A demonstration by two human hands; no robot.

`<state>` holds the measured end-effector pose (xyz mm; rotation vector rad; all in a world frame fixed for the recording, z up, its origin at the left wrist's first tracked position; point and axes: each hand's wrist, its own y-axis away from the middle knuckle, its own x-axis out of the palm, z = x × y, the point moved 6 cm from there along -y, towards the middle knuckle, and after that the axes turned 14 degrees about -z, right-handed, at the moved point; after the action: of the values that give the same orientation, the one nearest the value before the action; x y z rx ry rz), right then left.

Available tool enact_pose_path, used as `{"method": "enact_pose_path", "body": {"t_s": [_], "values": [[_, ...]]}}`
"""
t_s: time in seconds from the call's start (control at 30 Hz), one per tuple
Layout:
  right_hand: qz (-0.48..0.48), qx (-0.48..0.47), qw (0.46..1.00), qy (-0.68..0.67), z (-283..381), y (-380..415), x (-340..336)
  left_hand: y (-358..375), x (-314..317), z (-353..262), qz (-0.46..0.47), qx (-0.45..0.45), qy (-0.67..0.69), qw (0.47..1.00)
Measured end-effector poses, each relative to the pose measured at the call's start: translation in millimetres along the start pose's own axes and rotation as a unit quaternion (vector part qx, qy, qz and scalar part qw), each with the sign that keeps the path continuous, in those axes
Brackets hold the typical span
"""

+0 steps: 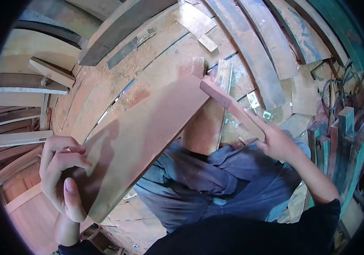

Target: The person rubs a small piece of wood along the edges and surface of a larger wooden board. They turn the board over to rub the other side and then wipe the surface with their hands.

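The left hand (63,174) is clamped on the near edge of a wide reddish board (143,136), which slants up across the person's lap toward a narrow reddish wood strip (228,104). The right hand (277,142) rests its extended fingers (254,121) along the strip's near end, not closed around it. Sawdust-covered planks (169,46) lie beyond the board, loose offcuts (52,72) to the left, and upright green-painted timbers (345,140) with coiled cable (332,91) to the right.
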<state>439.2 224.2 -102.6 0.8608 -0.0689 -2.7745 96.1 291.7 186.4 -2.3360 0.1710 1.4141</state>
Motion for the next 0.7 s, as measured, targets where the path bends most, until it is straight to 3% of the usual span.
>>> {"method": "enact_pose_path", "body": {"t_s": [0.07, 0.23, 0.27, 0.37, 0.43, 0.53, 0.63, 0.7], "values": [[0.027, 0.067, 0.997, -0.013, -1.0, -6.1, 9.8, -1.5, 1.3, -2.9, -0.009, 0.015, 0.009, 1.0], [-0.007, 0.102, 0.995, 0.021, -6.8, -87.7, 60.1, -37.5, 4.7, -29.3, -0.033, 0.08, 0.034, 0.996], [0.004, 0.098, 0.995, 0.016, -9.4, -88.1, 59.3, -39.2, 6.1, -30.6, -0.021, 0.056, 0.035, 0.998], [0.008, 0.056, 0.998, 0.019, -5.6, -38.9, 26.7, -31.1, 7.3, -23.0, -0.01, 0.088, 0.046, 0.995], [0.041, 0.102, 0.994, -0.029, 6.3, 6.6, -2.6, -17.9, 6.5, -15.6, 0.0, 0.083, 0.052, 0.995], [-0.048, -0.044, 0.995, -0.07, 8.1, 23.7, -5.9, -11.9, 3.2, -12.3, -0.012, 0.054, 0.052, 0.997], [0.011, 0.097, 0.995, -0.004, 6.2, -39.0, 30.2, -35.3, 5.5, -26.3, -0.047, 0.051, 0.063, 0.996], [-0.001, 0.099, 0.995, 0.005, 1.5, -76.8, 45.7, -44.8, 7.0, -39.3, -0.058, 0.034, 0.065, 0.996]]}}
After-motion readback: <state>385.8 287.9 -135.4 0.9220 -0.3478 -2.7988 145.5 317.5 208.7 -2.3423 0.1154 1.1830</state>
